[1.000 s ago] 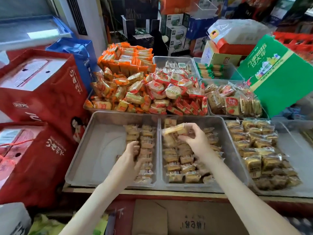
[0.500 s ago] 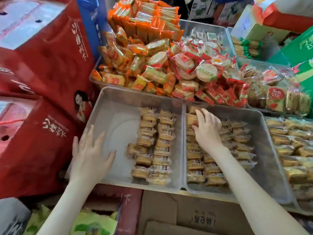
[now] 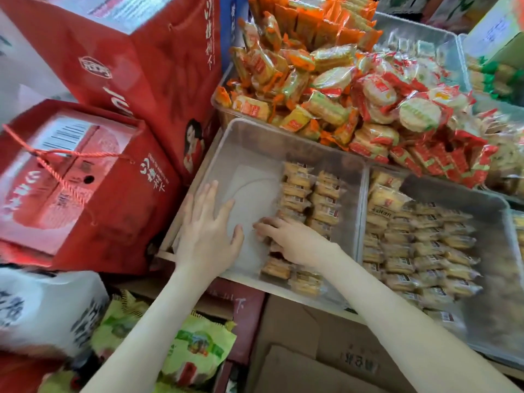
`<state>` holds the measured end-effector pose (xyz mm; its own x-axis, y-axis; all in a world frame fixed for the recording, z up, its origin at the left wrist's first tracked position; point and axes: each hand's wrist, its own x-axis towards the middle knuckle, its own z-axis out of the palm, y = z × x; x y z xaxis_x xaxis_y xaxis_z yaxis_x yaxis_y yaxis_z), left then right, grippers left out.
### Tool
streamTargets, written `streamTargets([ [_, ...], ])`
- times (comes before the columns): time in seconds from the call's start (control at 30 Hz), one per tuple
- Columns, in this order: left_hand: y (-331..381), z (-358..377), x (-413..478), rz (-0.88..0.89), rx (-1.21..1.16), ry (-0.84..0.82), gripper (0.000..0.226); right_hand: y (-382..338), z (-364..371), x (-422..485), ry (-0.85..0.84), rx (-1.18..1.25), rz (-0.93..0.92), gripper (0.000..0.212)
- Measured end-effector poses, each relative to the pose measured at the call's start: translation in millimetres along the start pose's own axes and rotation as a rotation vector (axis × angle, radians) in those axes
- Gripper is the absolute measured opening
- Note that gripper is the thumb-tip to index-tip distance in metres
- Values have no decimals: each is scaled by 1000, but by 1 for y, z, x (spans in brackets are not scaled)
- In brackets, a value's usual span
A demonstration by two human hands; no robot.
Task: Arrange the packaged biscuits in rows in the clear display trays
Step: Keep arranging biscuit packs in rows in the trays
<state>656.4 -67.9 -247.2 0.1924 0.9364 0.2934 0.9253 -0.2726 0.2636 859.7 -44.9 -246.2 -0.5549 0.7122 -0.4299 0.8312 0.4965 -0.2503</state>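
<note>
Two-handed, rests the left hand [image 3: 208, 236] flat, fingers [image 3: 211, 194] wide, on the bare half of the clear tray [image 3: 255, 148], likely to steady it, and curls the right hand [image 3: 292, 241] round biscuit packets [image 3: 312, 194] just beside, probably to straighten their row.

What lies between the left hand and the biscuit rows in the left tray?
Head view: only bare floor of the left tray separates the left hand from the biscuit rows; lower down, the right hand rests on the nearest row.
</note>
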Motion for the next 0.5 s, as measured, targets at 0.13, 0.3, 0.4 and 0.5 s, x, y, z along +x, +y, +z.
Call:
streamTargets([
  [0.13,-1,1,-2,10,-17,11,48,-1,-6,3,-129,-58,27,85],
  [0.3,-1,1,-3,8,-61,23,42,-5,-1,8,-86,-218,30,102],
  [0.4,-2,2,-3,11,-77,13,43,2,1,8,-62,-202,-15,97],
  [0.5,-3,3,-3,13,-102,1,44,5,0,-1,44,-166,-61,87],
])
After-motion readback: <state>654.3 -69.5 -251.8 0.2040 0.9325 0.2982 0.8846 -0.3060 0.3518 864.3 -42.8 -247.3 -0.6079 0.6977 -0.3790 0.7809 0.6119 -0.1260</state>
